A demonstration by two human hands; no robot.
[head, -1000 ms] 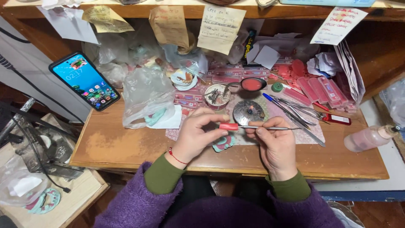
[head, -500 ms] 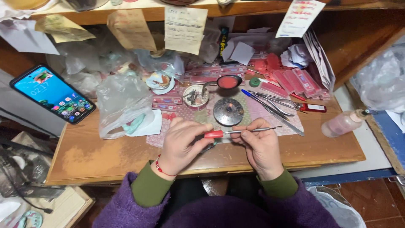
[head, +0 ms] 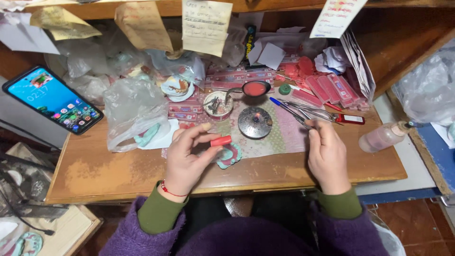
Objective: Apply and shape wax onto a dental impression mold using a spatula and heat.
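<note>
While the left hand pinches a small red stick between thumb and fingers, the right hand reaches into the metal tools.

Left grip is closed on that red stick, held just above a teal-and-pink dental model lying on the patterned cloth. Right grip, fingers curled at the tool ends, and I cannot tell whether anything is actually clasped there. Just beyond both hands sits a round metal lid; behind it a small bowl of bits and a spoon holding red wax. Out to the right, a pink squeeze bottle lies near the edge of the wooden desk. Far left, a lit phone leans beside crumpled plastic bags. Paper notes hang overhead.
</note>
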